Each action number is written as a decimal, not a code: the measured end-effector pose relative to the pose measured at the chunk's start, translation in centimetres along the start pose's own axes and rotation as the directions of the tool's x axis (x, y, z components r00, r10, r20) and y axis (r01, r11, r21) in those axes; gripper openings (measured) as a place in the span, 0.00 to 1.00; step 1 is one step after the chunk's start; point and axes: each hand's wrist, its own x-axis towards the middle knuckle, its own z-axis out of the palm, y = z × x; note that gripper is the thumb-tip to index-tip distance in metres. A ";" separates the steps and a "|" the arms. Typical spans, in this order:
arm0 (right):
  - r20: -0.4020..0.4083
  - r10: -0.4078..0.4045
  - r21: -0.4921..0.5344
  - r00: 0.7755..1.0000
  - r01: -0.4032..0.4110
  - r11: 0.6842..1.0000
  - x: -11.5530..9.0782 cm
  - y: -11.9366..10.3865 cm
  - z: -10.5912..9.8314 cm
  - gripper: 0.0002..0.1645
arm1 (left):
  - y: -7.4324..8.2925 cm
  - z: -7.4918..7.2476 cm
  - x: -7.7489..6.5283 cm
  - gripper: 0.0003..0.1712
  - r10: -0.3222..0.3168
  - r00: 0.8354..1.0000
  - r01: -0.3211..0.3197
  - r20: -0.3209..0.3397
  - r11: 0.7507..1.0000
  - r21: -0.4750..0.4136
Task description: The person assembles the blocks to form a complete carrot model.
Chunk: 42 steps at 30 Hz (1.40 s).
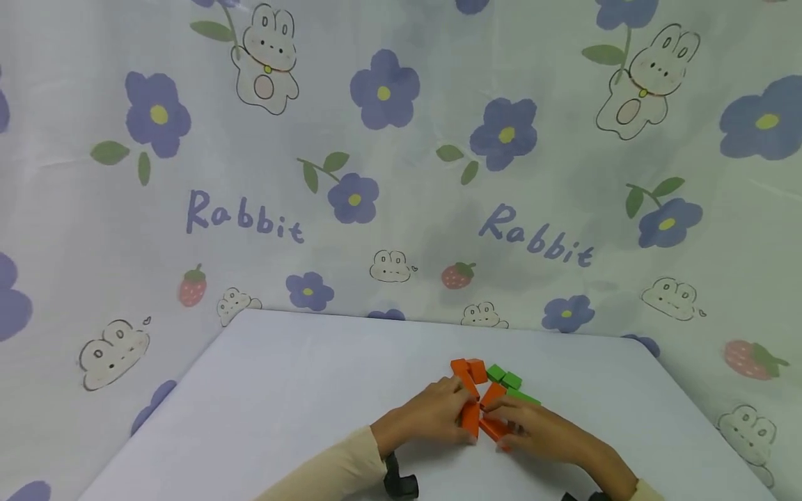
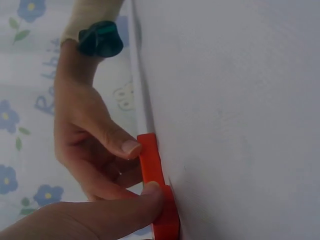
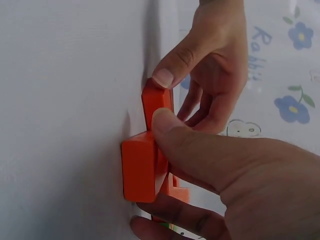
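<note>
The left hand (image 1: 435, 412) and the right hand (image 1: 540, 426) work close together at the near right of the white table (image 1: 301, 376); the left grip pinches one orange block (image 1: 470, 422) between thumb and fingers, and the right grip likewise clasps a second orange block (image 1: 495, 430).

The left-held block lies with its long axis running near to far; the right-held one slants from far left to near right, its far end just beside the other's right side; whether the two touch cannot be told; this narrow meeting, between both hands and with neither clearly nearer, looks like the relation any adjustment would turn on.

Just beyond the fingertips lie a slanting orange block (image 1: 493, 394) to the right and a long orange piece (image 1: 464, 376) to the left; a small orange block (image 1: 478, 371) and green blocks (image 1: 512, 380) sit farther off.
</note>
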 end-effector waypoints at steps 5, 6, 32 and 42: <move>0.027 0.049 0.055 0.998 -0.051 0.997 -0.4 -0.3 -0.6 0.28 | 0.4 0.0 0.3 0.34 0.012 1.000 -0.013 0.029 0.999 0.043; 0.040 0.059 0.071 0.997 -0.061 0.996 -0.5 -0.3 -0.7 0.30 | 0.4 0.0 0.3 0.35 0.005 0.999 -0.007 0.038 0.999 0.042; 0.136 0.131 0.136 0.982 -0.150 0.979 0.2 -0.3 -0.6 0.32 | -5.4 -5.3 -4.9 0.37 -0.189 0.982 0.187 -0.004 0.975 -0.118; 0.094 0.121 0.121 0.988 -0.132 0.984 0.4 -0.3 -0.5 0.36 | -11.2 -5.0 -8.9 0.36 -0.239 0.971 0.230 -0.028 0.954 -0.194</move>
